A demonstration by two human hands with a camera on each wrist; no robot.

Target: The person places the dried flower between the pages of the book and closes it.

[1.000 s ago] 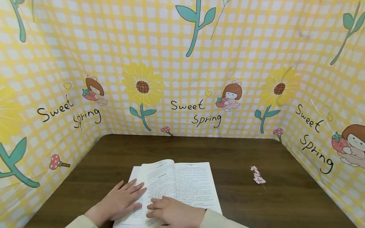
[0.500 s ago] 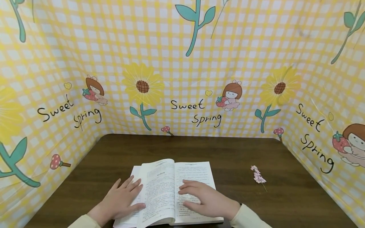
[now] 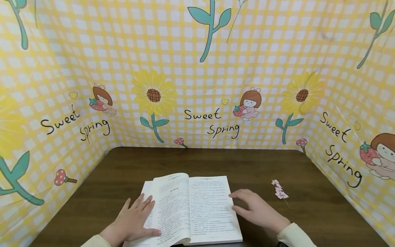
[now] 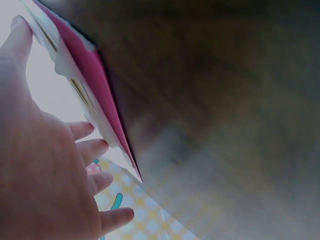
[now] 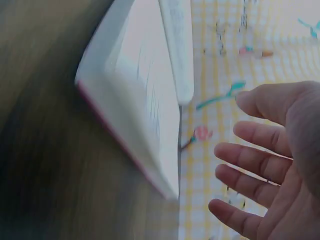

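I see the book (image 3: 210, 209) lying spread at the dark table's (image 3: 197, 160) six o'clock, the left hand (image 3: 132, 219), fingers wide, resting on its nine-o'clock side, the right hand (image 3: 258, 210), fingers loosely parted, just off three, a pink flower sprig (image 3: 279, 190) farther beyond.

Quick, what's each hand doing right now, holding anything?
Left hand: open, spread over the left side of the book.
Right hand: open, holding nothing, by the book's right edge.
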